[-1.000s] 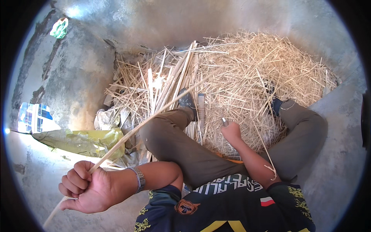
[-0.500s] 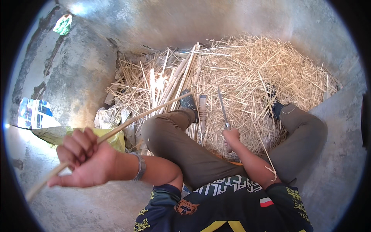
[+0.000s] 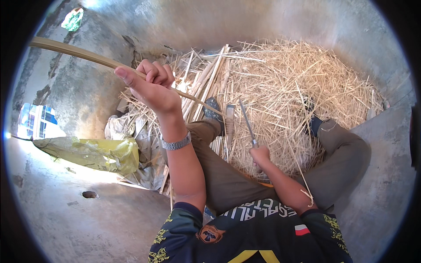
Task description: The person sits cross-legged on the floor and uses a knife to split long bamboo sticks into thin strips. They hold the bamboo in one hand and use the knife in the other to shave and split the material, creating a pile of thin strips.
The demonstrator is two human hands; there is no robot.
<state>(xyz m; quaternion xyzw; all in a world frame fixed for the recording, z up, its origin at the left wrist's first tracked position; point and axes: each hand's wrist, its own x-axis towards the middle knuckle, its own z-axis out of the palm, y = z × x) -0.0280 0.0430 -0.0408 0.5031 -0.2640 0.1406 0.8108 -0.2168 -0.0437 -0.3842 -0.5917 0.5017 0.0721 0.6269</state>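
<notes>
My left hand (image 3: 153,87), with a watch (image 3: 176,143) on its wrist, is raised at the left and closed round a long thin tan strip (image 3: 79,51) that looks like split bamboo. One end of the strip runs off toward the upper left; the thinner end slants down to near my shoe (image 3: 213,108). Low over the straw, my right hand (image 3: 259,158) grips the handle of a knife (image 3: 247,118). Its narrow blade points away and slightly left. A second bladed tool (image 3: 230,125) with a wrapped handle lies by my left foot, touched by neither hand.
A heap of straw-like shavings (image 3: 280,74) covers the floor between and beyond my legs. Longer strips (image 3: 212,76) lie at its left. A yellow sack (image 3: 112,153) rests by the left wall, near a hole (image 3: 90,194) in the concrete. Concrete walls (image 3: 245,22) curve round behind.
My left hand has swung up and to the right, turning the strip so its outer end now rises to the upper left. My right hand and the knife have hardly shifted.
</notes>
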